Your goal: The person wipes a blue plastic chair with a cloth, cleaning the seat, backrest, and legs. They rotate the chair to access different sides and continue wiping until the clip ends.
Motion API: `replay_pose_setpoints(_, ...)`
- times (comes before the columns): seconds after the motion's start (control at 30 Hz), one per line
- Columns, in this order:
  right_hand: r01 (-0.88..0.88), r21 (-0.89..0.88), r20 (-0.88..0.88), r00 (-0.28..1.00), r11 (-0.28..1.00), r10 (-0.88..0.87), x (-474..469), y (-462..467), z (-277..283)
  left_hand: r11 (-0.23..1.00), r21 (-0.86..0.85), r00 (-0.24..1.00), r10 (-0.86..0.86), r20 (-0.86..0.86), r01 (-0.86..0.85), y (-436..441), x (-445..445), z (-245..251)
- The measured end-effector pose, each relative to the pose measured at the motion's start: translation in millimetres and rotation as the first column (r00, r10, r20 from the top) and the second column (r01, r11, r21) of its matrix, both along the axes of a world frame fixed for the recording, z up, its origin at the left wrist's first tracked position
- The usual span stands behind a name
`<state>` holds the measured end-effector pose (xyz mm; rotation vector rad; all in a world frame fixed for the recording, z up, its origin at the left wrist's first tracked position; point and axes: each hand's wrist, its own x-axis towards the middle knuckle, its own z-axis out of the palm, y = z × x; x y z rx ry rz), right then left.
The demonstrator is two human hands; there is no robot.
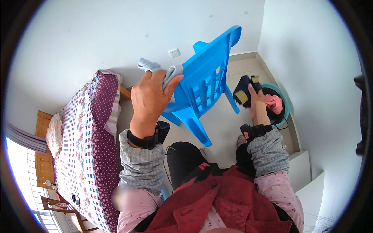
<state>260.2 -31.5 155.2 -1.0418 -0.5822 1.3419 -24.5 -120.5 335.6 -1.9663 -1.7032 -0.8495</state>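
My left hand [153, 97] is closed on a light grey cloth [174, 72] at the left of the blue plastic chair [201, 70]; whether it rests on the chair cannot be told. The chair is tilted, its slatted back towards me. Right of it, my right hand [255, 97] holds a bunched dark fabric item with yellow patches [242, 90], beside a teal basin [287, 102]. Pink cloth [274, 103] and dark fabric lie in the basin. Both wrists wear black straps with small devices.
A bed with a patterned cover [84, 125] runs along the left. White walls meet behind the chair, with a socket [174, 53] low on one. White panels [300, 169] stand at the right. A wooden chair [58, 205] is at the far lower left.
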Motion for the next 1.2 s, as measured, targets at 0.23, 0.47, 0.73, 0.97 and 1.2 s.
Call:
replay_pose_setpoints(0.23, -0.127, 0.692, 0.490, 0.805, 0.711, -0.334, -51.2, 22.4, 83.2, 0.997, 0.039, 0.997, 0.060, 0.045, -0.062, -6.4, 3.1, 21.9)
replay_pose_setpoints(0.47, -0.226, 0.727, 0.599, 0.671, 0.649, -0.437, -134.3, 61.6, 106.1, 0.991, 0.021, 0.991, 0.129, 0.040, -0.130, 5.5, -17.3, 25.9)
replay_pose_setpoints(0.73, -0.548, 0.770, 0.632, 0.582, 0.326, -0.512, -167.1, 19.5, 96.1, 0.994, -0.013, 0.983, 0.105, 0.153, -0.104, 21.2, -55.4, 27.4)
replay_pose_setpoints(0.97, -0.379, 0.669, 0.703, 0.602, 0.640, -0.378, -126.1, 100.3, 69.1, 0.995, -0.023, 0.980, 0.102, 0.172, -0.100, 24.9, -59.6, 29.2)
replay_pose_setpoints(1.2, -0.286, 0.468, 0.811, 0.514, 0.836, -0.279, -142.0, 96.2, 84.9, 0.998, 0.007, 0.980, 0.061, 0.188, -0.064, 25.8, -63.9, 23.2)
